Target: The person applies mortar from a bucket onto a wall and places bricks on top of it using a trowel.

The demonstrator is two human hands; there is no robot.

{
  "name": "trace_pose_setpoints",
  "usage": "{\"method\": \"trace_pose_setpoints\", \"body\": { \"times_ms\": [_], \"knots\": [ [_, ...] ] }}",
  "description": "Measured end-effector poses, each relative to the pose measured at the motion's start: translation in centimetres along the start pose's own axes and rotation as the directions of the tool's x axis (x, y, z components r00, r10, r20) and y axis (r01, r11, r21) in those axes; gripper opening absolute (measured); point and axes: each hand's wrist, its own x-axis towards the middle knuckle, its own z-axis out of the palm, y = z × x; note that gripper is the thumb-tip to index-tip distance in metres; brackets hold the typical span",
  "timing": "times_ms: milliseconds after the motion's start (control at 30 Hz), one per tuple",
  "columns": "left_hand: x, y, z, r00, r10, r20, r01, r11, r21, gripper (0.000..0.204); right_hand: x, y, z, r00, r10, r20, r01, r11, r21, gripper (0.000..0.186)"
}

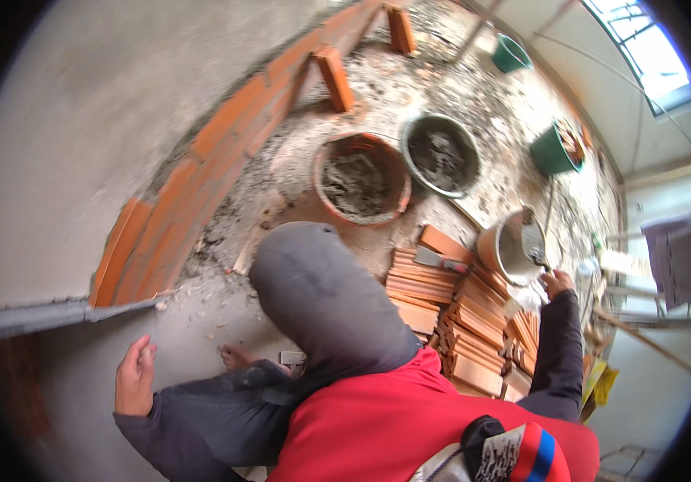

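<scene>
My right hand (556, 283) grips the handle of a dark tool (540, 259), likely a trowel, at a pale bucket (500, 253) on the right. My left hand (136, 376) is at the lower left with loosely bent fingers and nothing in it. A trowel with a red handle (451, 263) lies on stacked orange clay bricks (474, 337) below that bucket. An orange tub (365, 217) and a grey bucket (442, 189), both holding grey mortar, stand ahead of me. My bent knee (305, 289) and bare foot (235, 356) show in the middle.
A low course of orange bricks (169, 209) runs along the plastered wall (64, 145) at left, with short brick props (333, 79) against it. Green buckets (553, 154) stand farther back on the debris-strewn floor (361, 44). A window (635, 44) and leaning poles (647, 341) are at right.
</scene>
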Motion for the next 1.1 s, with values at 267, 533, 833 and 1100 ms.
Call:
{"method": "trace_pose_setpoints", "body": {
  "times_ms": [267,533,833,1100],
  "knots": [
    [-0.9,-0.2,-0.7,0.993,0.084,-0.086,-0.074,0.99,0.121,0.04,-5.5,-20.7,-0.6,0.935,-0.305,0.18,0.294,0.952,0.087,0.012],
    [-1.5,-1.1,-0.1,0.997,0.032,-0.072,-0.027,0.997,0.071,0.045,-12.0,-43.9,4.8,0.553,-0.788,0.272,0.807,0.587,0.059,0.019],
    [-1.3,-3.0,-0.6,0.996,0.034,-0.084,-0.024,0.993,0.113,0.043,-30.5,-63.7,9.4,-0.079,-0.846,0.527,0.993,-0.018,0.12,0.024],
    [-1.5,-3.8,-1.1,0.993,0.01,-0.116,0.005,0.992,0.129,0.049,-40.4,-73.4,15.4,-0.236,-0.572,0.786,0.967,-0.22,0.13,0.028]
  ]
}}
